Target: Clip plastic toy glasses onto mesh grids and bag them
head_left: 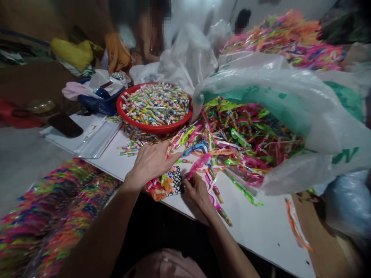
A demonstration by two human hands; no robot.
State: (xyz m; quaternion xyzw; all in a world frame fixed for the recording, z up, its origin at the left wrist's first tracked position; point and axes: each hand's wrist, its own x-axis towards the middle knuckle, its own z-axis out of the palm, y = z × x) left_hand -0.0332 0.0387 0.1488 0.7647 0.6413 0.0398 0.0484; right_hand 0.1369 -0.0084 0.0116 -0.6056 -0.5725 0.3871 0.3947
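My left hand (152,162) lies palm down with its fingers stretched out over loose small colourful sticks (131,148) and bright plastic pieces on the white table (261,227). My right hand (197,189) is closed in a pinch on a pink plastic strip (199,164), which looks blurred. Between the two hands lies a small black-and-white patterned card (176,181) beside a little heap of pink and orange pieces (158,187).
A red bowl (153,127) full of small wrapped sticks stands behind my left hand. A big clear plastic bag (290,116) spills neon plastic pieces (246,135) at the right. Stacked colourful packs (58,208) lie at lower left. Another person sits at the far side.
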